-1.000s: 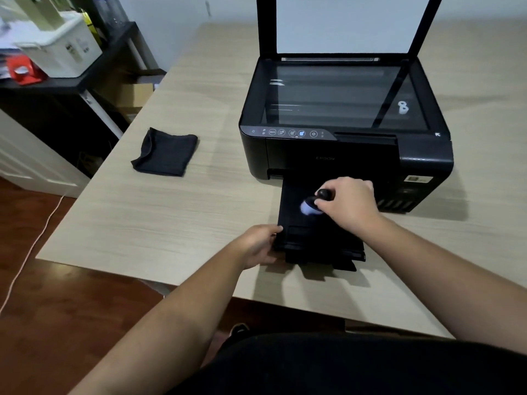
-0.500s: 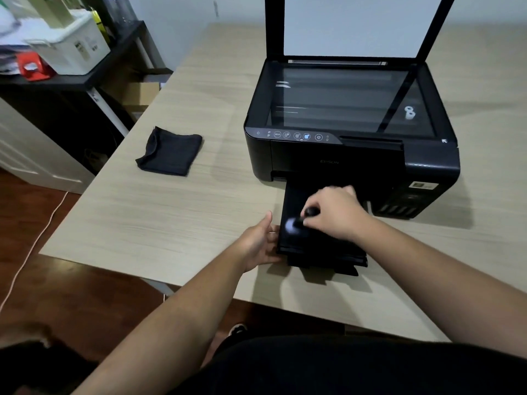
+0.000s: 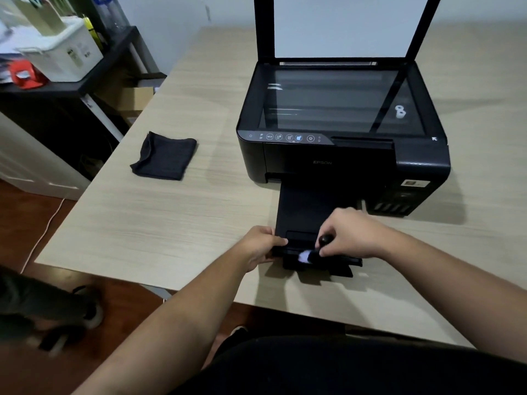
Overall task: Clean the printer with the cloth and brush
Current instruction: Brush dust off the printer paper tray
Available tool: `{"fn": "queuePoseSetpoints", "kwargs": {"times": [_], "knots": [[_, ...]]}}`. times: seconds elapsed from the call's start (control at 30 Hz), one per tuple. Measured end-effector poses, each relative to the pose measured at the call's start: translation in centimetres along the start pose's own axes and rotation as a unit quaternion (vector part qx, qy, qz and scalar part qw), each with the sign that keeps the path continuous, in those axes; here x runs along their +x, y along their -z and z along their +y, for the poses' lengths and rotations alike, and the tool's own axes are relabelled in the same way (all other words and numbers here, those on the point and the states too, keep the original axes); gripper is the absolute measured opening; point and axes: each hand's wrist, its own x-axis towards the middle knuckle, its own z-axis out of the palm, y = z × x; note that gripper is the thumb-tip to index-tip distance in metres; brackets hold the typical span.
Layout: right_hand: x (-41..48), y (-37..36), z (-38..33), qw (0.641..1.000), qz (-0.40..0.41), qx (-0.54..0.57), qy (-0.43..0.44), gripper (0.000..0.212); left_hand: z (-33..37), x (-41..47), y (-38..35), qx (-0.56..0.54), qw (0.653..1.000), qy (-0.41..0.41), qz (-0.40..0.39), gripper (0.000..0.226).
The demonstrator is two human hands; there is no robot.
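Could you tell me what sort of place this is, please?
Probably a home office: a printer with its scanner lid raised stands on a pale wood-grain desk, and a dark shelf beside it holds a white storage box.

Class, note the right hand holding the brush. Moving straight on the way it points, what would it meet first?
Probably the left hand, gripping the left edge of the tray: the right hand aims the brush leftward along the tray's front end toward it. Depth is uncertain.
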Motion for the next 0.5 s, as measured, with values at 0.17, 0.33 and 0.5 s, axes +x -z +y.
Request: {"fn": "queuePoseSetpoints", "kwargs": {"times": [0.17, 0.33, 0.5], "knots": [[-0.1, 0.9, 2.0, 0.996, 0.043, -0.08, -0.017, 0.013, 0.4, -0.1, -0.1, 0.004, 1.0, 0.004, -0.002, 0.017], [-1.2, 1.6, 3.2, 0.988, 0.095, -0.11, -0.052, 0.011, 0.5, -0.1, -0.2, 0.009, 1.0, 0.013, 0.012, 0.014], [-2.2, 2.1, 3.6, 0.985, 0.015, -0.136, -0.106, 0.019, 0.6, -0.1, -0.5, 0.014, 1.0, 0.016, 0.022, 0.009]]}}
